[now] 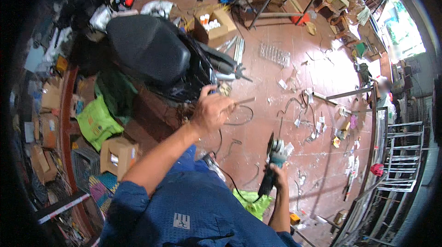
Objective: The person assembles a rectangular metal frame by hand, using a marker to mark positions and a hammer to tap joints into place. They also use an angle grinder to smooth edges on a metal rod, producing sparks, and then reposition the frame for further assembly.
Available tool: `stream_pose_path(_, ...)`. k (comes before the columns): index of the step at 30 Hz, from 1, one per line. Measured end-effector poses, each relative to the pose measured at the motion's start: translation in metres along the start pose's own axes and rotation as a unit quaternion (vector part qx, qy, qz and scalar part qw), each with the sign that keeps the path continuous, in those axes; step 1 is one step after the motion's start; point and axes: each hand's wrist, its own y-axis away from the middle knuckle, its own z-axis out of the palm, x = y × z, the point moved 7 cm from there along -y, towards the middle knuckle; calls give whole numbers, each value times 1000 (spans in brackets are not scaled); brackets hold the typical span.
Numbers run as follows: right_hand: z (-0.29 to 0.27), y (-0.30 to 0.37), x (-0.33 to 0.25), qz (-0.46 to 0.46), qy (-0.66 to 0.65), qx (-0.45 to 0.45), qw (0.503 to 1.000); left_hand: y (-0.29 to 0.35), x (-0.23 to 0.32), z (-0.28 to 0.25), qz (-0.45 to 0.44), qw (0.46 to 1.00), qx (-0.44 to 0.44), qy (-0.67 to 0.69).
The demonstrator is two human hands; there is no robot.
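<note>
Left hand: gripping a thin rod, which is jutting out rightward.
Right hand: gripping an angle grinder around its body.
Grinder's disc: extending forward beyond the right hand, above the floor.

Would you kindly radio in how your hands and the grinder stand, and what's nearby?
Left hand gripping thin strip. Right hand gripping angle grinder, disc apart from strip. Scraps littering tiled floor; motorbike near left hand.

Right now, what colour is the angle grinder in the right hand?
The angle grinder is teal and black, seen best in the head view.
</note>
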Motion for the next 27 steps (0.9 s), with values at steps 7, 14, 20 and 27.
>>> stream_pose_path(7,-42,59,123,44,-97,62,992,7,73,-43,57,998,19,-8)
stream_pose_path(14,-38,87,151,22,-180,106,978,16,105,-31,68,997,15,-11)
stream_pose_path(20,-46,94,158,25,-217,117,969,22,125,-18,78,997,9,-8)
stream_pose_path(27,-48,94,149,17,-223,113,968,25,115,-7,54,998,7,-8)
